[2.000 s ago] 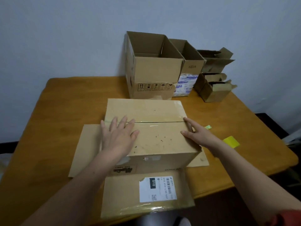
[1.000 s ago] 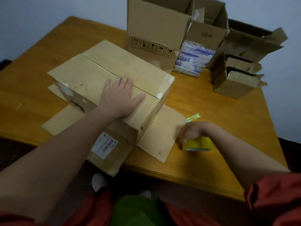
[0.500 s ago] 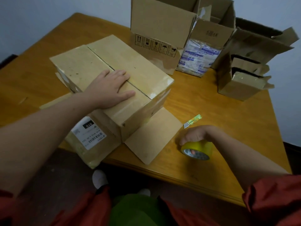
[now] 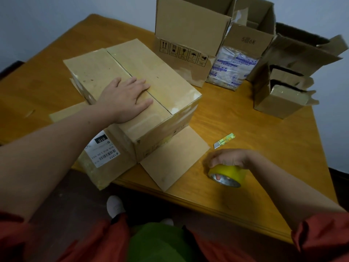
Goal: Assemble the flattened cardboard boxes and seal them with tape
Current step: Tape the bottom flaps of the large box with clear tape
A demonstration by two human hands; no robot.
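So my left hand (image 4: 126, 100) is flat on top of the box (image 4: 160, 78), fingers straight and together, palm pressing down with the fingertips reaching the seam where the two top flaps meet. The cardboard looks shiny and yellowish along that seam. The box sits on the wooden table (image 4: 255, 129), close to the front edge. One loose flap with a white shipping label (image 4: 102, 150) sticks out from the near side of the box and hangs past the table edge, and another flap (image 4: 173, 159) lies flat on the table off the box's right side. Right behind the box is a big open carton (image 4: 188, 25) with handling symbols printed on it. To the right of the box, just past that flat flap, there's a little green utility knife (image 4: 224, 140) lying on the table. A bit nearer to me than the knife, still right of the box, my right hand (image 4: 228, 157) is clamped over the yellow tape roll (image 4: 229, 172), fingers curled round it and one fingertip poking into the core; the roll is tipped and I can't tell if it's touching the table. Further behind and right of the box is another open carton (image 4: 247, 40) with plastic wrap down its front, then a couple of small cartons (image 4: 279, 103) farthest right.
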